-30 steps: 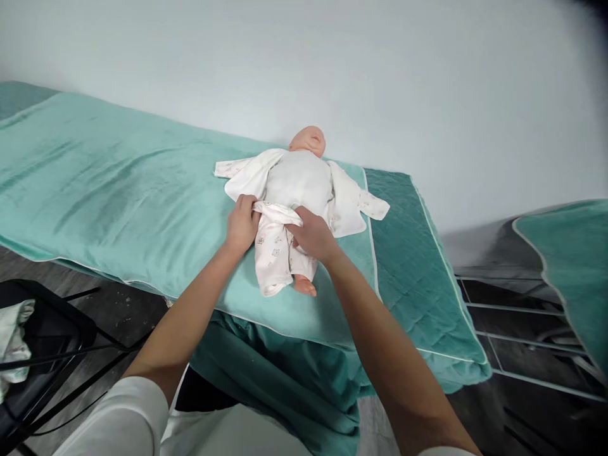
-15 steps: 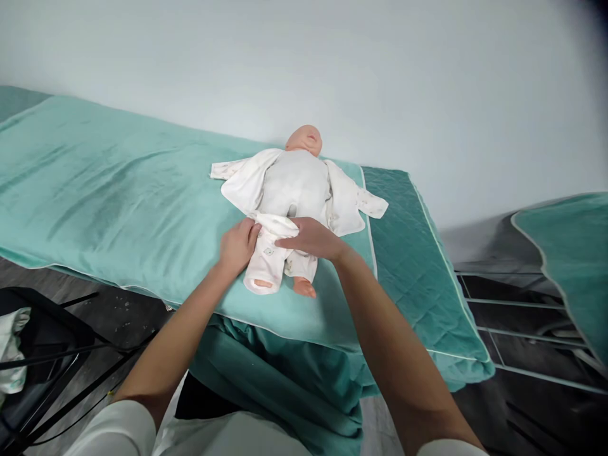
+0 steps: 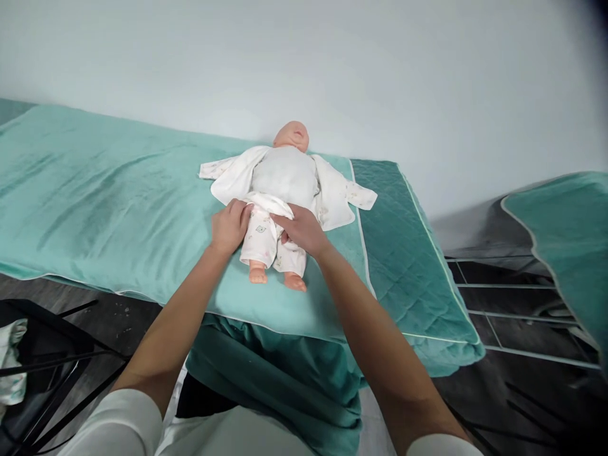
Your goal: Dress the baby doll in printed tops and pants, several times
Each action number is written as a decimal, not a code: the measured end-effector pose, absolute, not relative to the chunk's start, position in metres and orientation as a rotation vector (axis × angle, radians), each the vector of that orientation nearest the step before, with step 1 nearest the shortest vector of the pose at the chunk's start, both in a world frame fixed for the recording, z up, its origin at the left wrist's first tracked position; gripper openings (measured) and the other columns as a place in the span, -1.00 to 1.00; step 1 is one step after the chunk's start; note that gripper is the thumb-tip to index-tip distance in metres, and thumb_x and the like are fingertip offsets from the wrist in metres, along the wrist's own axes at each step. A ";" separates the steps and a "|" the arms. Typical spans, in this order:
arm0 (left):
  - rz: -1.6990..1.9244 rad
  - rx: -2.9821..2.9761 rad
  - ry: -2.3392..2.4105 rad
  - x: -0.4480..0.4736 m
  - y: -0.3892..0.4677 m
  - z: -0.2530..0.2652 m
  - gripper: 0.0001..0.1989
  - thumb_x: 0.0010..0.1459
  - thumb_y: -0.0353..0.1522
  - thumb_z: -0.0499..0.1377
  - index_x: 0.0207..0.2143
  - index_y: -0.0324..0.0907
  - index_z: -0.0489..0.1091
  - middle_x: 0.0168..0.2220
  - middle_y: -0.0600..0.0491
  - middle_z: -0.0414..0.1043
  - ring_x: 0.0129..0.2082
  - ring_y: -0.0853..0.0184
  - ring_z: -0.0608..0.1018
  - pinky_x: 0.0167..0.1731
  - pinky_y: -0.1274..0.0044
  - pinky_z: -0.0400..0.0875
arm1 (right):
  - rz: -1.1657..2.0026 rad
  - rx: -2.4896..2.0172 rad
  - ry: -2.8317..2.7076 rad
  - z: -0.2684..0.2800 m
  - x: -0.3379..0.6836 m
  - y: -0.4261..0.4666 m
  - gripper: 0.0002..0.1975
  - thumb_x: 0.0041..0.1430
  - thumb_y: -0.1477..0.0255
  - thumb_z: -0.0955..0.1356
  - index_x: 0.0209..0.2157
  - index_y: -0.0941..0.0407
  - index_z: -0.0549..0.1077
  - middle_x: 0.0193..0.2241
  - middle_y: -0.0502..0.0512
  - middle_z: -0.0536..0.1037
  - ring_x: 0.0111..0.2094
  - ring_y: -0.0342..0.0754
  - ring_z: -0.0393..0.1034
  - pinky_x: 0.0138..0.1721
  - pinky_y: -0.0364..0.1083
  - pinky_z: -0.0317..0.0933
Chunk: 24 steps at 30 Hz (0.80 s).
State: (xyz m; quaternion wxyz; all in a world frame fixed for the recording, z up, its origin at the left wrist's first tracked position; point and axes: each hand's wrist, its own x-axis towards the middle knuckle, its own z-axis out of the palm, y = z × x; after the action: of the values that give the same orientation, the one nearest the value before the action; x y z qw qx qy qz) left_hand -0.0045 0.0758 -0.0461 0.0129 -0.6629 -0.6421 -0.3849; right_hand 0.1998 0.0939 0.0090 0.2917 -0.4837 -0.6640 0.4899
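Note:
A baby doll [image 3: 285, 171] lies on its back, head toward the wall and feet toward me. Its printed white jacket [image 3: 335, 190] is spread open, with the sleeves out to both sides. White printed baby pants [image 3: 260, 229] cover its legs, and both bare feet stick out of the cuffs. At the waistband's left side, my left hand [image 3: 230, 225] is closed on the cloth. My right hand [image 3: 303, 229] pinches the waistband near its middle right, thumb over the fabric. Part of the waistband is hidden behind my fingers.
The doll rests on a bed with a teal cover [image 3: 118, 183] and a darker quilted end [image 3: 403, 240]. Behind it rises a pale wall [image 3: 304, 63]. A black chair [image 3: 47, 342] with a patterned cloth [image 3: 12, 361] stands at lower left; a metal frame [image 3: 513, 316] is at right.
Both hands have drawn the pants upward toward the doll's belly. The left foot in view, mostly covered before, now shows fully below its cuff. The camera view has shifted slightly.

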 end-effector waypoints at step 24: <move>-2.452 -1.834 -2.217 -0.008 0.136 -0.028 -0.72 0.13 -0.13 0.30 -0.36 -0.19 0.54 -0.42 0.08 0.49 -0.42 0.40 0.42 -0.40 0.56 0.30 | 1.578 -0.774 -1.302 -0.006 0.236 0.163 -0.73 0.05 0.21 0.53 -0.28 0.06 0.54 -0.40 -0.03 0.58 -0.41 -0.14 0.39 -0.36 -0.16 0.24</move>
State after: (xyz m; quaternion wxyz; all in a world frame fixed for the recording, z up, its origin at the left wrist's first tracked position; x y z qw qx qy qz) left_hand -0.0081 0.1356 -0.0282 -0.3142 -0.4605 -0.5568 -0.6158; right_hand 0.2360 0.1625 -0.0063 0.4591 -0.3144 -0.5289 0.6408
